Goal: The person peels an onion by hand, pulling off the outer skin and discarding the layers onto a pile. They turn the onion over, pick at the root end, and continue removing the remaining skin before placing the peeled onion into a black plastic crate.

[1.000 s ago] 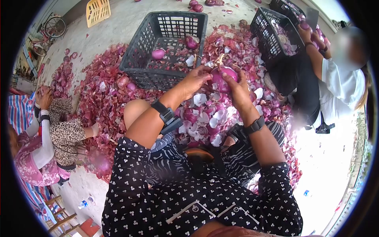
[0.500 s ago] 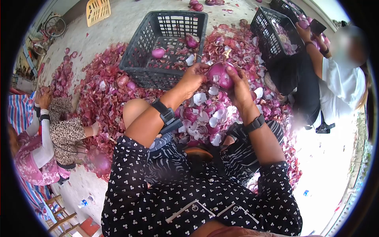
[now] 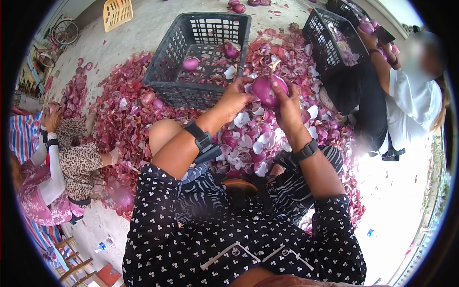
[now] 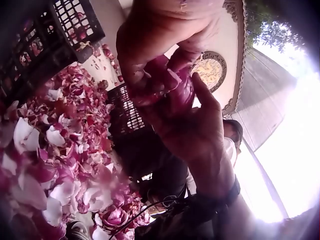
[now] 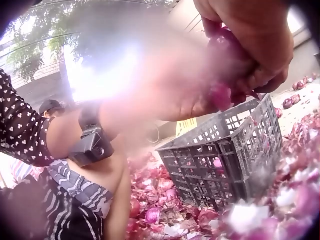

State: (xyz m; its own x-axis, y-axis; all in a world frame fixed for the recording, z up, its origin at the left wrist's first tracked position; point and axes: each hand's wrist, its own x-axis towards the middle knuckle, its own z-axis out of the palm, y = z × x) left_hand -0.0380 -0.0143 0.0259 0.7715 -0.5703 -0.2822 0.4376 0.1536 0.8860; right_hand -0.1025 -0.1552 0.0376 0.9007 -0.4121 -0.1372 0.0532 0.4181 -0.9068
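A large purple-red onion is held up over the skin heap in front of the crate. My right hand grips its right side, thumb across the near face. At its left side my left hand has its fingers bent in. In the left wrist view a flap of onion skin shows between the left hand's bent fingers, right against the onion. The right wrist view has the onion under the right hand's fingers, with the left hand partly blurred by glare.
A black plastic crate just ahead contains two onions and skin scraps. Peeled skins cover the ground all around. At the right, a person in white works beside another crate; a second person sits at the left.
The onion has turned slightly between my hands and moved a little. My left hand has shifted slightly at its side. The person at the right has lowered a dark blade.
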